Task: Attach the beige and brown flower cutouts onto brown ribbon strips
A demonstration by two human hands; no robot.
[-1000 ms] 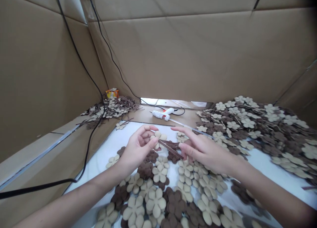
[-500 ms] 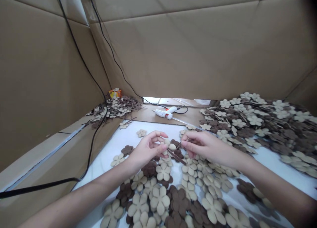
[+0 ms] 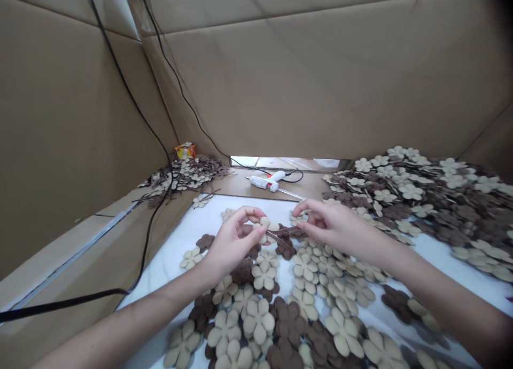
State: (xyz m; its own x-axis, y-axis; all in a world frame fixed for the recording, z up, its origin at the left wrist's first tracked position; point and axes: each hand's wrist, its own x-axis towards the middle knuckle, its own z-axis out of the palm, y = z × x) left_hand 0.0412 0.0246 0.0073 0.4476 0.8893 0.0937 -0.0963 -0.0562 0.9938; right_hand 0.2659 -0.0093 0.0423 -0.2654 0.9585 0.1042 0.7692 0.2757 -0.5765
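My left hand (image 3: 236, 238) pinches a small beige flower (image 3: 266, 225) between thumb and fingers, at the middle of the view. Brown stitched strips (image 3: 282, 232) cross over the flower and stick out to its right. My right hand (image 3: 326, 225) has its thumb at the far end of one strip, with the forefinger raised a little above the thumb. Loose beige and brown felt flowers (image 3: 258, 321) lie under and in front of both hands on a white surface (image 3: 182, 227).
A white glue gun (image 3: 266, 181) lies beyond the hands. Flower heaps stand at the right (image 3: 401, 187) and back left (image 3: 188, 172), the latter beside an orange packet (image 3: 185, 150). A black cable (image 3: 150, 219) hangs at the left. Cardboard walls (image 3: 320, 86) surround the surface.
The strip at my right hand now stretches out nearly level toward the right. My right forefinger has lifted away from the thumb, and the hand has shifted slightly up and right.
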